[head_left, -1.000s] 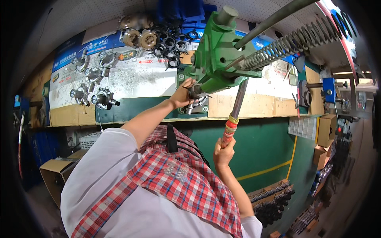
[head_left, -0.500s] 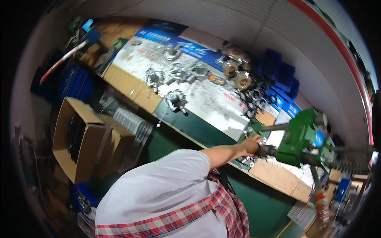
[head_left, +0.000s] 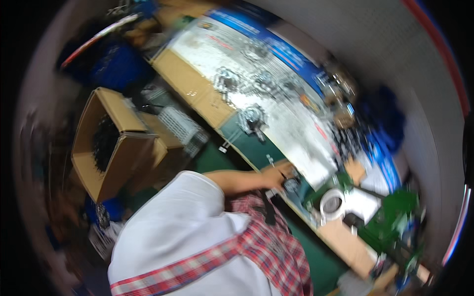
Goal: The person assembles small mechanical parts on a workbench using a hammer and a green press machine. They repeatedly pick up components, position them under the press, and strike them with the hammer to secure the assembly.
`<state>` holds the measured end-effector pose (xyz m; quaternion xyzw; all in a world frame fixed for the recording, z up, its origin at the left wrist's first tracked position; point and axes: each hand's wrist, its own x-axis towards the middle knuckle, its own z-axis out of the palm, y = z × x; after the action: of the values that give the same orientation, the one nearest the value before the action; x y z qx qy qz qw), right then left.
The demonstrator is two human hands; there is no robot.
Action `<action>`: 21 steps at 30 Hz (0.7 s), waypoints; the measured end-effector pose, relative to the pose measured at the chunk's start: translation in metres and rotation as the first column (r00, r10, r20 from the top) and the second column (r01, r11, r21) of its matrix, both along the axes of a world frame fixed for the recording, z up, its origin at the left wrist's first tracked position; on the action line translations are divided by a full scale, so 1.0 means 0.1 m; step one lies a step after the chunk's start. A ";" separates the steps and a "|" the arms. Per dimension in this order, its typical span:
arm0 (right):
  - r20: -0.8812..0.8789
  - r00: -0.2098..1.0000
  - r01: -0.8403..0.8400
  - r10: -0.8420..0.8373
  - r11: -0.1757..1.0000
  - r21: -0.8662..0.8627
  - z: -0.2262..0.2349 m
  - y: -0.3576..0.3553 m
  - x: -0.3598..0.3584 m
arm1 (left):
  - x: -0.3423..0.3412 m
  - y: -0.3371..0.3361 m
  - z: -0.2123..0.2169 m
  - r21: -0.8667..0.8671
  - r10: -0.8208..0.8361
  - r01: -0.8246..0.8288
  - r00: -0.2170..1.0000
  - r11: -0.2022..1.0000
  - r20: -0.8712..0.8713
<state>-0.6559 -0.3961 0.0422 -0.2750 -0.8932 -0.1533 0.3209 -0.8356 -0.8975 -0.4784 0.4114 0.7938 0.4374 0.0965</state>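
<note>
My left hand (head_left: 274, 176) reaches over the near edge of the workbench, its fingers curled around a round silver metal part (head_left: 291, 184). Motion smears the fingers and the part. A short lead with a pale tip (head_left: 269, 159) sticks up beside the hand. Close by on the bench, farther left, lies another metal assembly (head_left: 251, 118) with a thin wire hanging over the edge. Several similar assemblies (head_left: 227, 80) lie beyond it on the cardboard sheet. To the right of the hand stands a green bench machine (head_left: 393, 217). My right hand does not show.
Brown tape rolls (head_left: 344, 116), black small parts (head_left: 347, 143) and blue bins (head_left: 382, 116) line the far right of the bench. A white ring (head_left: 333, 204) sits by the machine. At left are an open cardboard box (head_left: 108, 118) and a grey slotted crate (head_left: 181, 124).
My left hand has come away from the green machine, moving left to the bench edge, with a metal part at its fingers. The view has turned, and the white ring now shows.
</note>
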 end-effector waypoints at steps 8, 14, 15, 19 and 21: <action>-0.084 0.988 -0.155 0.130 0.837 -0.525 -1.94 -2.02 0.32 | -0.08 -0.19 0.60 -0.164 0.143 -0.122 0.982 0.979 0.123; 0.117 0.852 -0.138 0.510 0.434 -0.890 -2.82 -3.21 -0.31 | -0.09 -0.19 0.63 -0.202 0.134 -0.101 0.979 0.974 0.154; 0.073 0.833 -0.188 0.549 0.405 -0.895 -2.97 -3.28 -0.46 | -0.09 -0.14 0.55 -0.201 0.136 -0.105 0.980 0.974 0.147; 0.081 0.770 -0.254 0.633 0.421 -0.871 -3.09 -3.71 -1.06 | -0.11 -0.21 0.60 -0.184 0.113 -0.085 0.983 0.979 0.146; 0.151 0.760 -0.279 0.633 0.527 -0.803 -3.15 -3.85 -1.27 | -0.07 -0.19 0.57 -0.061 0.133 -0.124 0.974 0.990 0.182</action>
<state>-0.7825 -0.7807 -0.2727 -0.0885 -0.9620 0.2584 0.0068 -0.8427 -0.9168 -0.4209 0.3140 0.8170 0.4593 0.1516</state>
